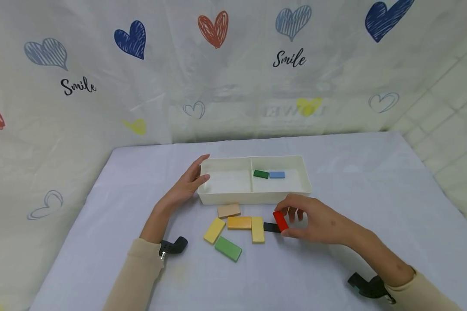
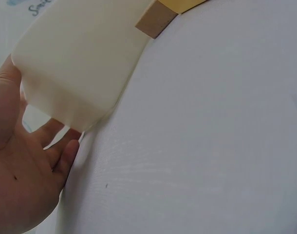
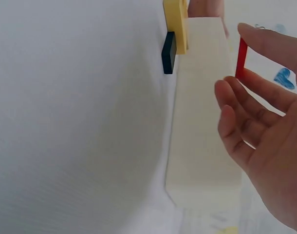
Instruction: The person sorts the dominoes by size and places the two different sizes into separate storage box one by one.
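So, right hand (image 1: 313,218) has thumb and finger clamped on the two short ends of the red block (image 1: 280,221), probably to leave its broad faces free. Left hand (image 1: 184,185) grips the near end of the white tray (image 1: 257,198), thumb over the rim, likely bracing it against sliding. Black block (image 1: 271,227) sits just left of the right hand; dark green block (image 1: 261,174) and blue block (image 1: 277,175) lie beyond that hand, in the tray compartment farther from the left hand.
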`<state>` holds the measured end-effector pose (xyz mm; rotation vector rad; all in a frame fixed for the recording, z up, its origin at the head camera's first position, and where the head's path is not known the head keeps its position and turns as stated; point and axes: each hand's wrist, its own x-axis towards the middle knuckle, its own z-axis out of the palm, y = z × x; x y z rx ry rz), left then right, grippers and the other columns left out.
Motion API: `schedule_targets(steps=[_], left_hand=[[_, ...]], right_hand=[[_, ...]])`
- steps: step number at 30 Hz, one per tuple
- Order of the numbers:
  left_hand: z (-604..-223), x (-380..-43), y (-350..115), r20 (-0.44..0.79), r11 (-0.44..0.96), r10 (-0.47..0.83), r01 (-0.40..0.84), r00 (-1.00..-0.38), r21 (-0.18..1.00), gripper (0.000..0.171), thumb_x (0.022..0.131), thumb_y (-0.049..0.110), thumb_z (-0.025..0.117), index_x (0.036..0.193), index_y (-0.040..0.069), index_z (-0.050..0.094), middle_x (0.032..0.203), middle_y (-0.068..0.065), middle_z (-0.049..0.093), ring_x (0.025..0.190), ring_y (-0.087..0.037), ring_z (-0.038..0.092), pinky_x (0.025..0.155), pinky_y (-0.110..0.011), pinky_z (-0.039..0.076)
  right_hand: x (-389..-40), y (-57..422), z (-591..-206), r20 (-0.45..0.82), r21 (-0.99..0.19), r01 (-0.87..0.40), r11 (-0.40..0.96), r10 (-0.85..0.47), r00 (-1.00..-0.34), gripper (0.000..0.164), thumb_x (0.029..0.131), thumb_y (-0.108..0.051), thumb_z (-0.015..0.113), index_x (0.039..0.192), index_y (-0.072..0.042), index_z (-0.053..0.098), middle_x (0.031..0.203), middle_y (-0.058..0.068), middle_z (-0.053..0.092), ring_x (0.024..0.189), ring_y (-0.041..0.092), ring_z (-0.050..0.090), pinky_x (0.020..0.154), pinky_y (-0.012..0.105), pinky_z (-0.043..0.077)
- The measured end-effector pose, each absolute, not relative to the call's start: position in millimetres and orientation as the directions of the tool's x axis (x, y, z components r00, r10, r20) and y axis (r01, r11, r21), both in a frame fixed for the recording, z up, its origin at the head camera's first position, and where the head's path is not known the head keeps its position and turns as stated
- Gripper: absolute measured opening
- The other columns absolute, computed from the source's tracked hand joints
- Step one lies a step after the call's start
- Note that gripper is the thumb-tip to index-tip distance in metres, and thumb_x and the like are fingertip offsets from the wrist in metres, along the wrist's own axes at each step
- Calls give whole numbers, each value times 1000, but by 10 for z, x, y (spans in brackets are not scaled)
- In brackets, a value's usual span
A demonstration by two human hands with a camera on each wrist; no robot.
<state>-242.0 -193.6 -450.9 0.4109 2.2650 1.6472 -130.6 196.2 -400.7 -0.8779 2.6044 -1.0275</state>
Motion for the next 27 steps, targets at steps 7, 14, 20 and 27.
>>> schedule_targets(steps=[7, 14, 20, 27], left_hand=[[-4535, -2396, -1954, -90, 296, 408, 39, -909, 954, 64, 109, 34, 56, 162, 48, 23, 177, 3, 7, 166, -26, -1, 134, -53, 8], [-4522, -2382, -1951, -96, 304, 397, 31, -913, 952, 64, 108, 36, 57, 160, 51, 24, 177, 5, 8, 166, -25, -1, 134, -52, 9], [-4509, -2390, -1937, -106, 310, 383, 20, -918, 951, 63, 108, 36, 58, 159, 53, 26, 176, 8, 8, 166, -23, 0, 134, -50, 9], [-4510, -2413, -1931, -95, 313, 383, 32, -919, 949, 63, 108, 36, 58, 159, 53, 26, 176, 6, 9, 166, -24, 1, 134, -50, 9]], right_hand=[[-1331, 1950, -3990, 164, -658, -493, 569, -531, -831, 49, 81, -19, 91, 119, -31, 62, 111, -18, 60, 91, 8, 64, 76, 27, 57], [-1389, 1968, -3981, 273, -642, -513, 570, -456, -847, 52, 79, -11, 91, 119, -26, 62, 114, -14, 62, 92, 13, 66, 75, 28, 58], [-1432, 1997, -3998, 322, -609, -506, 610, -393, -861, 56, 77, -4, 91, 123, -20, 62, 115, -8, 64, 90, 9, 65, 75, 24, 59], [-1477, 1998, -3989, 303, -597, -469, 651, -359, -883, 57, 79, -7, 91, 126, -21, 64, 118, -4, 66, 90, 10, 65, 75, 22, 59]])
